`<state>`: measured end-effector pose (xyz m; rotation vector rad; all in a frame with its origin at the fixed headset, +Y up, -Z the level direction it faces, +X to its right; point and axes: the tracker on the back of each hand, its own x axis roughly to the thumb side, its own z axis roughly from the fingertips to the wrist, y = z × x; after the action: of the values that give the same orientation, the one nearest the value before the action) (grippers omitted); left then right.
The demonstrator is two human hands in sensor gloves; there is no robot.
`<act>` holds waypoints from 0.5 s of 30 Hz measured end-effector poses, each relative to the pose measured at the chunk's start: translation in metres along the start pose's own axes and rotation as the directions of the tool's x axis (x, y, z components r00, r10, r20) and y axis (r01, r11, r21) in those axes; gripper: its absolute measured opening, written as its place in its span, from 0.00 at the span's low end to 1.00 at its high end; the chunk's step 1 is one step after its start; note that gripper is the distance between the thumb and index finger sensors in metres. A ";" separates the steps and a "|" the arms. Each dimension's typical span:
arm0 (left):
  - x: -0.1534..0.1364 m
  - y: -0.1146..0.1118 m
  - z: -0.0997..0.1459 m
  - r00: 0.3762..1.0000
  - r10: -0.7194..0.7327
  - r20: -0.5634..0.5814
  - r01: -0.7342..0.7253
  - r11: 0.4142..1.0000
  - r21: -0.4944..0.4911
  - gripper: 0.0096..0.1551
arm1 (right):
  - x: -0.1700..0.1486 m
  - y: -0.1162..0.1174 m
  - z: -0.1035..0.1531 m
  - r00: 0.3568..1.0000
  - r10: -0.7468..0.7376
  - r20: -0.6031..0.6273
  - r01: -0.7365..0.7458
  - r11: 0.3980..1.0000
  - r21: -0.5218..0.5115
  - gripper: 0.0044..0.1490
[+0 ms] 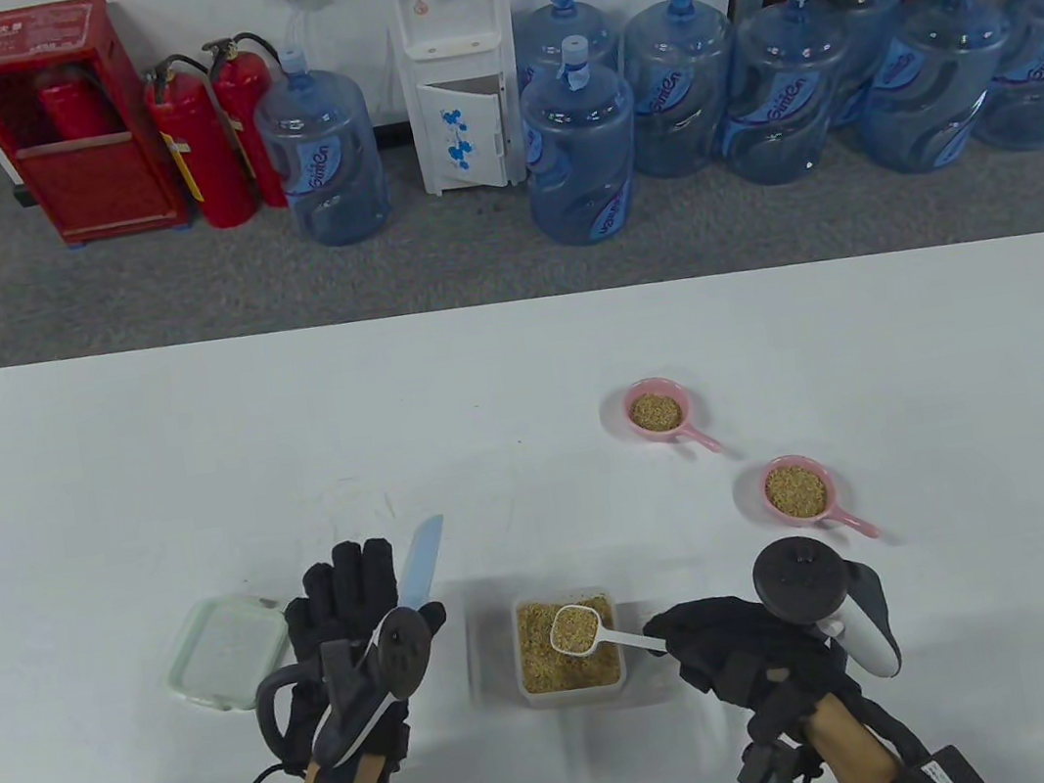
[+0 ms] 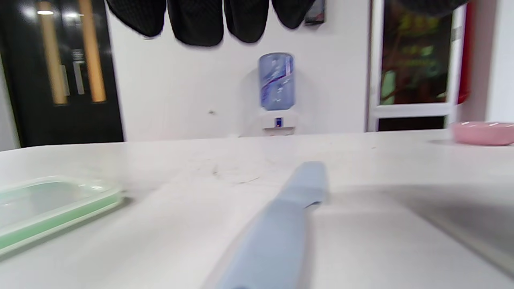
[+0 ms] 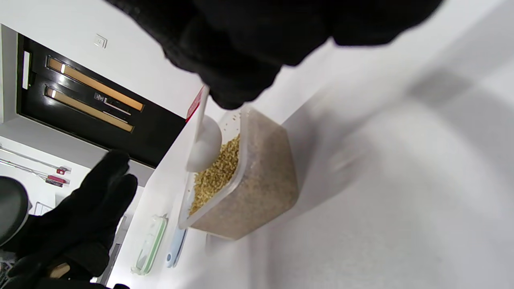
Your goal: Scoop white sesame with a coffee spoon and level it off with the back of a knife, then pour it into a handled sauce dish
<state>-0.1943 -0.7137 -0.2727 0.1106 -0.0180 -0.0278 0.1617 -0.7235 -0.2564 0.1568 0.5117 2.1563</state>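
My right hand (image 1: 667,631) pinches the handle of the white coffee spoon (image 1: 576,628). Its bowl hangs over the clear box of sesame (image 1: 574,690) near the table's front; in the right wrist view the spoon (image 3: 205,142) touches the grains at the box's (image 3: 257,180) rim. The light blue knife (image 1: 422,558) lies flat on the table left of the box. My left hand (image 1: 360,586) hovers over its handle end with straight fingers (image 2: 196,20), holding nothing; the knife (image 2: 277,228) lies below them. Two pink handled sauce dishes (image 1: 656,410) (image 1: 795,489) with sesame in them sit further right.
The box's green-rimmed lid (image 1: 226,651) lies left of my left hand, lid (image 2: 48,208) close beside the knife. Water bottles, a dispenser and fire extinguishers stand on the floor beyond the table's far edge.
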 end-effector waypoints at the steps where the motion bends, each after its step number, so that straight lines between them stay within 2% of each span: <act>1: 0.001 0.000 0.001 1.000 0.017 0.015 -0.017 1.000 0.004 0.51 | 0.000 0.000 0.000 1.000 -0.003 0.006 0.003 1.000 -0.004 0.27; 6: 0.002 -0.005 0.001 0.996 0.061 0.058 -0.059 0.998 -0.028 0.52 | 0.000 0.000 -0.001 1.000 -0.015 0.017 0.015 1.000 -0.001 0.27; 15: 0.001 -0.010 -0.001 0.996 0.076 0.055 -0.071 0.994 -0.086 0.52 | 0.000 0.000 0.000 0.998 -0.056 0.030 0.057 0.998 0.000 0.27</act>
<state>-0.1938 -0.7235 -0.2747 0.0250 -0.0791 0.0422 0.1618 -0.7229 -0.2567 0.1715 0.4927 2.0960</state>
